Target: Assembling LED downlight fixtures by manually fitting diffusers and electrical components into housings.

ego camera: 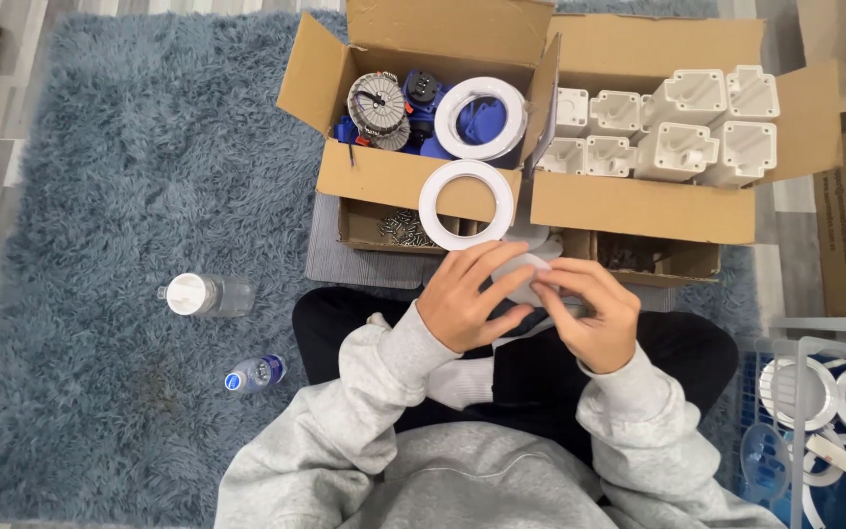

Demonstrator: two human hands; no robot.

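both hands close on one white round piece (526, 277) held between them above the lap, left hand (467, 299) over its near-left edge, right hand (589, 309) pinching its right rim, while a white ring (466, 205) leans just beyond the fingertips.

Both hands (531, 304) gripping white round part (521, 269), cardboard boxes (638, 206) behind, blue rug (129, 196)

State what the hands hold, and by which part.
Both the left hand and right hand hold a pale round part, fingers gripping its rim.
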